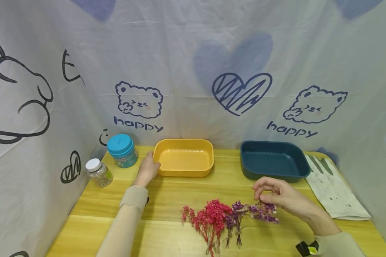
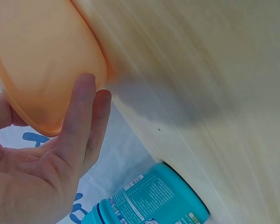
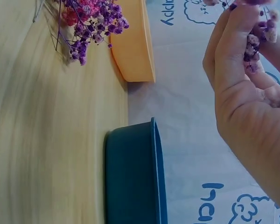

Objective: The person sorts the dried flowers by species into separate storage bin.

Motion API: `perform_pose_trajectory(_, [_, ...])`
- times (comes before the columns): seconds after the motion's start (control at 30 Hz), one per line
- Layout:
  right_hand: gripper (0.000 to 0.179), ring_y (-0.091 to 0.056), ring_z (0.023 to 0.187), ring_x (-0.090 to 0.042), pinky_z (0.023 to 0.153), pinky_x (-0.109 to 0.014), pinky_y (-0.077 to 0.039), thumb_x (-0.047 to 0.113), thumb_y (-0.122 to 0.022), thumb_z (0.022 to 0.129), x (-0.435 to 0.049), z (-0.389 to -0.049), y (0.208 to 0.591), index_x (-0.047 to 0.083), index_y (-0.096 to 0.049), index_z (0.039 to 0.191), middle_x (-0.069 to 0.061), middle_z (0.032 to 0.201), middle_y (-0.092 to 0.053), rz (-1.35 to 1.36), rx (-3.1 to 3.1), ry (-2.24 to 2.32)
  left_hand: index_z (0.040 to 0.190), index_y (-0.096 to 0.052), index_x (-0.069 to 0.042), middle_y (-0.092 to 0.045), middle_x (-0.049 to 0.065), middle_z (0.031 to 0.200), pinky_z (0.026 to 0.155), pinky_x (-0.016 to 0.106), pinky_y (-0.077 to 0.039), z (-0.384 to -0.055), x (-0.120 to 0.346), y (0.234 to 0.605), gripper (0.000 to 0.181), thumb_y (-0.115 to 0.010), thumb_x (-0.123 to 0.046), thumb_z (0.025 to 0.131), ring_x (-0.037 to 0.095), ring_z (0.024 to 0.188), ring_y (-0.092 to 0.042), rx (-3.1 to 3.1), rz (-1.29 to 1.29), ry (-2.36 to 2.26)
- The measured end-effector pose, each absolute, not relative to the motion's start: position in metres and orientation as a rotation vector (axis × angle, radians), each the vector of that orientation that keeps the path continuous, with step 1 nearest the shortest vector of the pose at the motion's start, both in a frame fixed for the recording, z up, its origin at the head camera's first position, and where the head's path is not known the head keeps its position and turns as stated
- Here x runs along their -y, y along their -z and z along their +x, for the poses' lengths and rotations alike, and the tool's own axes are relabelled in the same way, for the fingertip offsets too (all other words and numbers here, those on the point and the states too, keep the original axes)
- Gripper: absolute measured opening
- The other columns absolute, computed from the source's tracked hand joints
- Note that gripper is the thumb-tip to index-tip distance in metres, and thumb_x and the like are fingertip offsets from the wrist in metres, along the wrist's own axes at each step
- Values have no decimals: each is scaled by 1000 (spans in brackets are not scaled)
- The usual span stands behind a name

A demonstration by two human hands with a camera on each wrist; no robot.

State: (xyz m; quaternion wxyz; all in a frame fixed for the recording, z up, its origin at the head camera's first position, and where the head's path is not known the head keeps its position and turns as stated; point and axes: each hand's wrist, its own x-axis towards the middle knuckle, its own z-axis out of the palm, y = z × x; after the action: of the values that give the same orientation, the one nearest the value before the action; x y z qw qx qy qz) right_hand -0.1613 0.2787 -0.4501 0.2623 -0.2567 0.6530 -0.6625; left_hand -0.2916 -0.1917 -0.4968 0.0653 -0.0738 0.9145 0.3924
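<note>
At the back left, my left hand [image 1: 148, 169] holds the left end of a yellow plastic basin [image 1: 184, 160]. In the left wrist view its thumb is at the rim and its fingers lie along the outer wall of the basin [image 2: 42, 60]. My right hand [image 1: 283, 196] pinches a sprig of small purple dried flowers [image 1: 263, 213], seen between thumb and fingers in the right wrist view [image 3: 252, 49]. Left of this hand lie a purple dried flower bunch [image 1: 233, 223] and a red one [image 1: 213, 216], side by side, stems toward the front.
A dark blue basin [image 1: 273, 160] stands behind my right hand. Beside it lies a white patterned cloth [image 1: 337, 192]. A teal-lidded jar [image 1: 122, 151] and a white-capped clear jar [image 1: 99, 173] stand at the left. A printed curtain [image 1: 186, 82] surrounds the wooden table [image 1: 167, 235].
</note>
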Motion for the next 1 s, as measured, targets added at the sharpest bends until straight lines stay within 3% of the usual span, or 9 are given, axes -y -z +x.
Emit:
perform_pose_trajectory(0.17, [31,-71,94,-10,75,-31,-64,2,-55,107,-277,-168,447,4,-58,137,-1,119,-71,-638,-1896,1702,163,-23,5,-36,31,165,126,59,-37,-291,193,498,64,-48,-9,106,45,153,-39,-2754,-222,-1202])
perform_pose_trajectory(0.37, [42,-69,113,-9,89,-31,-63,13,-66,103,-265,-184,438,4,-59,143,0,125,-71,-515,-2132,1527,162,-24,4,-36,30,165,126,58,-37,-291,193,497,63,-49,-10,106,44,153,-40,-2748,-225,-1219])
perform_pose_trajectory(0.6, [37,-69,112,-15,89,-26,-62,12,-71,99,-233,-212,420,6,-65,135,-16,135,-68,-419,-2326,1460,162,-25,5,-36,31,165,127,59,-36,-291,194,497,63,-50,-10,106,45,153,-39,-2723,-220,-1239])
perform_pose_trajectory(0.77, [38,-72,109,-21,88,-28,-63,3,-65,100,-207,-232,414,4,-65,138,-21,139,-65,-384,-2435,1410,162,-26,4,-37,31,165,124,57,-40,-292,194,498,64,-51,-11,106,42,148,-44,-2708,-225,-1237])
perform_pose_trajectory(0.9, [39,-72,114,-33,91,-39,-65,-2,-61,100,-186,-244,412,-1,-65,139,-26,141,-64,-411,-2524,1359,164,-25,2,-39,30,163,105,49,-57,-293,196,496,63,-50,-13,107,39,129,-57,-2680,-251,-1253])
perform_pose_trajectory(1.0, [35,-67,124,-41,98,-46,-63,-1,-62,101,-172,-249,411,-1,-67,136,-27,140,-65,-435,-2608,1302,164,-25,1,-41,30,161,87,39,-62,-293,198,494,63,-49,-13,108,36,119,-62,-2666,-268,-1258])
